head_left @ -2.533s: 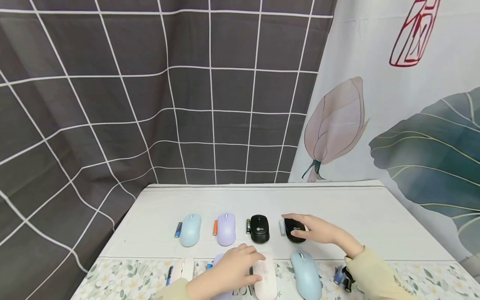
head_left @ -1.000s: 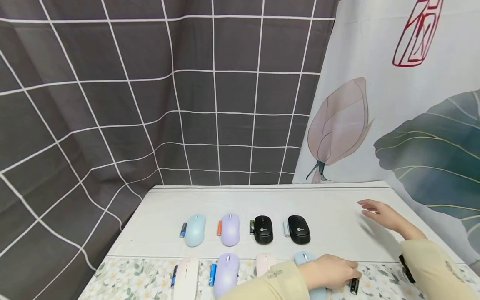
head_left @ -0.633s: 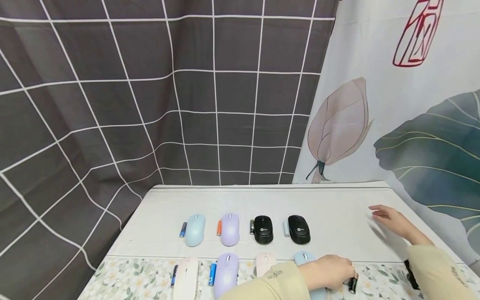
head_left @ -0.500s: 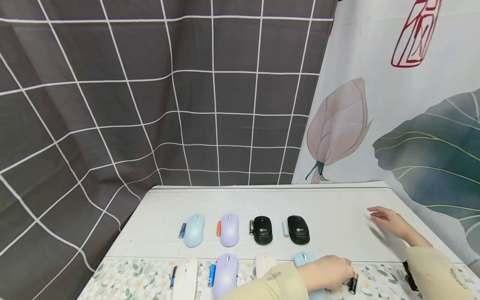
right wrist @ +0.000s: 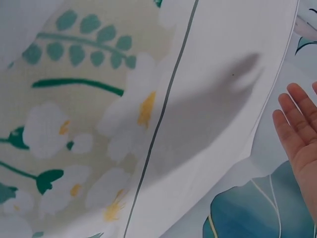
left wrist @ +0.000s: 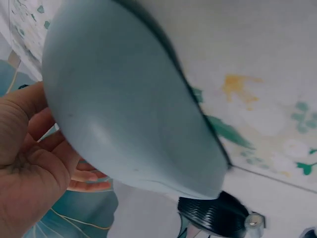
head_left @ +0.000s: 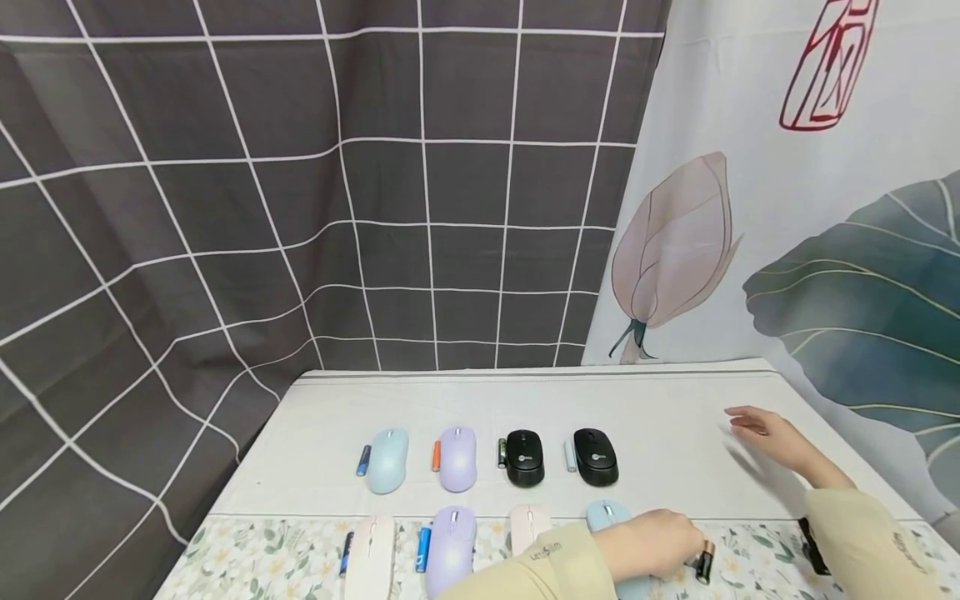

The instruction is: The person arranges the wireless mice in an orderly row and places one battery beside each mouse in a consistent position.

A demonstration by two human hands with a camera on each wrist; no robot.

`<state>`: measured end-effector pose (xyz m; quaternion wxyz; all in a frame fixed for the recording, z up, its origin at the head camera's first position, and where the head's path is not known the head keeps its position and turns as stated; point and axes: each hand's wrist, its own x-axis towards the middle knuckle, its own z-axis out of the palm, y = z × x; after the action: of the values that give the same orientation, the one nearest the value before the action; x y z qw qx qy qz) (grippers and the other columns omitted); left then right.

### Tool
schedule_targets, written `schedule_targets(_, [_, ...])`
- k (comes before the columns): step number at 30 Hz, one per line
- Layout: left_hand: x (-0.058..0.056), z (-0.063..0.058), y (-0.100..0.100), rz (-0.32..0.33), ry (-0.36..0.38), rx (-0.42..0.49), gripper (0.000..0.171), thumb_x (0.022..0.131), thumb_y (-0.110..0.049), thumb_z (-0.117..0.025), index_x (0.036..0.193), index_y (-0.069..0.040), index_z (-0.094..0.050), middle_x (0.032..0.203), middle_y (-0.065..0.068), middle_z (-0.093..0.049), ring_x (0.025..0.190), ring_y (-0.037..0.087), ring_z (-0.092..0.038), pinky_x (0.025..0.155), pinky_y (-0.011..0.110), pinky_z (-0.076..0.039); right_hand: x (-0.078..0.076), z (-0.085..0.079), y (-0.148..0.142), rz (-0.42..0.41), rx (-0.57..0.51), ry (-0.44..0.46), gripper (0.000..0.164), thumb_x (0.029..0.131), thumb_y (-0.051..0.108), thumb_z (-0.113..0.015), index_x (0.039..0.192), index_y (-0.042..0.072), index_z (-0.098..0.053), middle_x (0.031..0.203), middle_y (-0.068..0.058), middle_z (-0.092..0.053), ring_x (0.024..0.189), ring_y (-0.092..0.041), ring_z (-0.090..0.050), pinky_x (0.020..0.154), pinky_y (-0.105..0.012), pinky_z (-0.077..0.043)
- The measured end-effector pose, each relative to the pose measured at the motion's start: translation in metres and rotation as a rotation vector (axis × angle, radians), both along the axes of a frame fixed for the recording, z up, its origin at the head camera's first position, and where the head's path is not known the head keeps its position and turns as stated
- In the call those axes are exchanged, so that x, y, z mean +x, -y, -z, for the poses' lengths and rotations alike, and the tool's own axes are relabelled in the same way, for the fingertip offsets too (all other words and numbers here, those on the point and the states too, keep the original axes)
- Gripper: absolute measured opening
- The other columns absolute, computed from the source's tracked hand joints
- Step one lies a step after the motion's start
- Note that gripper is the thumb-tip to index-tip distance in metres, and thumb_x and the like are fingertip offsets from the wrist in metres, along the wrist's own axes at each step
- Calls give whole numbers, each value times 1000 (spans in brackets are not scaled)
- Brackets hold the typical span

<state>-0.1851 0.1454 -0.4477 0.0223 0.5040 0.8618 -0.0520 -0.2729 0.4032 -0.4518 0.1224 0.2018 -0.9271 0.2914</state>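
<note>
My left hand (head_left: 660,542) reaches over the light-blue mouse (head_left: 607,512) in the front row. Its fingertips lie right at the side of a dark battery with a copper-coloured end (head_left: 705,563). The blue mouse (left wrist: 119,94) fills much of the left wrist view and hides part of the hand behind it. There the visible fingers are loosely bent, with gaps between them. Over the right part of the white cloth hovers my right hand (head_left: 772,437), holding nothing. In the right wrist view its fingers (right wrist: 297,119) are extended and its shadow falls on the cloth.
Along the back stand a blue mouse (head_left: 387,461), a purple mouse (head_left: 458,458) and two black mice (head_left: 525,458), each with a battery on its left. In front are a cream mouse (head_left: 371,558), another purple mouse (head_left: 452,550) and a pink mouse (head_left: 528,527). Curtains border the table.
My left hand has moved right from the pink mouse to the dark battery; lately its fingertips drew slightly left, uncovering more battery. My right hand left the right black mouse and moved right.
</note>
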Motion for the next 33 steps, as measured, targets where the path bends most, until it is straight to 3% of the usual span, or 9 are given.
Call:
schedule_targets(7, [-5, 0, 16, 35, 55, 105, 24, 77, -34, -76, 99, -27, -70, 83, -18, -66, 67, -10, -48, 69, 0, -40, 1, 3, 11, -19, -1, 17, 26, 87, -7, -57, 109, -20, -53, 96, -34, -62, 84, 21, -45, 65, -11, -46])
schedule_targets(13, [-5, -7, 31, 57, 1, 140, 27, 78, -43, -73, 101, -29, -69, 83, -17, -59, 70, -9, -44, 67, 1, -36, 1, -3, 29, -42, 1, 19, 27, 88, -3, -58, 111, -16, -55, 100, -33, -62, 86, 20, -47, 69, -14, -49])
schedule_targets(16, [-6, -12, 41, 51, 2, 164, 27, 78, -42, -72, 101, -29, -69, 84, -17, -59, 71, -9, -44, 65, 2, -34, -1, -10, 40, -29, 41, 3, 27, 89, 2, -59, 113, -11, -58, 104, -29, -64, 87, 10, -56, 73, -23, -53])
schedule_targets(19, [-7, -18, 52, 52, 7, 185, 27, 77, -42, -72, 101, -28, -69, 85, -17, -60, 72, -9, -45, 65, 1, -34, -1, -16, 52, -34, 75, -13, 27, 89, 4, -60, 113, -8, -60, 107, -25, -65, 90, -15, -65, 77, -37, -54])
schedule_targets(23, [-8, -23, 72, 42, 0, 212, 26, 76, -41, -72, 98, -27, -69, 83, -16, -61, 71, -9, -46, 66, 1, -35, 0, -22, 73, -57, 113, -20, 28, 88, 4, -61, 114, -6, -60, 109, -23, -65, 97, -39, -61, 82, -51, -51])
schedule_targets(33, [-14, -21, 119, -53, 98, 352, 25, 76, -33, -73, 97, -20, -70, 94, -10, -67, 80, -7, -53, 70, 1, -39, 15, -38, 129, -115, 126, -13, 28, 88, 5, -61, 113, -6, -61, 111, -21, -65, 101, -39, -61, 84, -49, -51])
